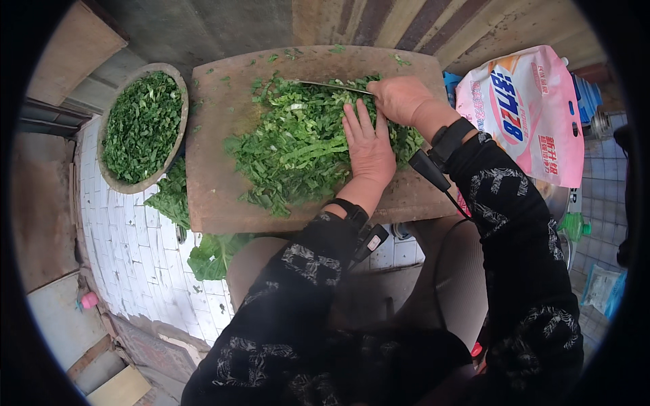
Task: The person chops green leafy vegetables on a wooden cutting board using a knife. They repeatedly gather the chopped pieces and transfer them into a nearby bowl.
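Note:
A wide heap of chopped leafy greens [299, 147] covers the middle of a worn wooden cutting board [213, 177]. My right hand [403, 99] grips a knife [335, 87] at the board's far right; the handle is hidden in the fist. The thin blade reaches leftward across the far part of the heap, its lower edge hidden among the leaves. My left hand [370, 144] lies palm down on the greens, just nearer to me than the knife, fingers pointing away and slightly spread.
Left of the board stands a round basin [184, 101] full of finely chopped greens. Whole leaves [216, 256] lie below the board's left side. A pink and white detergent bag [523, 116] stands at the right, near a green bottle [574, 227]. Corrugated panels [386, 23] rise behind the board.

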Available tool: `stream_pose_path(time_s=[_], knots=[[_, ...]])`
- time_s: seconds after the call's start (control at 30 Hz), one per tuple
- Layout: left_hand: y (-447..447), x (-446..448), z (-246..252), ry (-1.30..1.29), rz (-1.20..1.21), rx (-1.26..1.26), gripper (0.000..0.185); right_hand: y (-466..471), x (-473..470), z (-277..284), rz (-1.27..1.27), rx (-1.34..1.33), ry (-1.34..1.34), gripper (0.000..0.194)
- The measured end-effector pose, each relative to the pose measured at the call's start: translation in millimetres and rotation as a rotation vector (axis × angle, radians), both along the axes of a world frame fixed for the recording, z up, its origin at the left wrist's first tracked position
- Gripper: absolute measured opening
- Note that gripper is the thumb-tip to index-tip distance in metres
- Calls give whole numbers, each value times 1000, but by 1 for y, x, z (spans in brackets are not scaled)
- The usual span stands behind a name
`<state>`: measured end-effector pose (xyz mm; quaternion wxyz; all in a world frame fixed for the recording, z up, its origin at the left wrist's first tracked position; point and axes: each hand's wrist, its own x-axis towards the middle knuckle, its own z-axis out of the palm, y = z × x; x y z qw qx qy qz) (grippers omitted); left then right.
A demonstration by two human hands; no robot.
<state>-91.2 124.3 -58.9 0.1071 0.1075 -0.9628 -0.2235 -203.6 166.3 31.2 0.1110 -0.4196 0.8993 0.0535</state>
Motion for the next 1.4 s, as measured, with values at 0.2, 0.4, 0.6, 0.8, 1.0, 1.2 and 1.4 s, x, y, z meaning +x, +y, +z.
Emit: stream_pose_path(time_s=[0.2,0.4,0.6,0.8,1.0,1.2,1.4], knots=[[-97,76,20,-71,-466,-212,82,-15,19,-6,75,-10,-63,18],[-153,79,-2,-6,-586,-446,66,-12,23,-12,175,-61,-22,16],[-155,65,-4,-126,-389,-447,72,-10,18,-6,93,-87,-38,17],[-145,61,17,40,-308,-351,77,59,-6,6,-222,-260,-9,21],[-86,46,21,102,-592,-254,74,104,-7,-21,-425,-128,-19,21],[-46,7,-15,217,-440,-369,65,78,-19,-33,-150,-216,-110,19],[-9,-15,-10,217,-191,-290,58,51,-20,-16,-88,-127,32,18]])
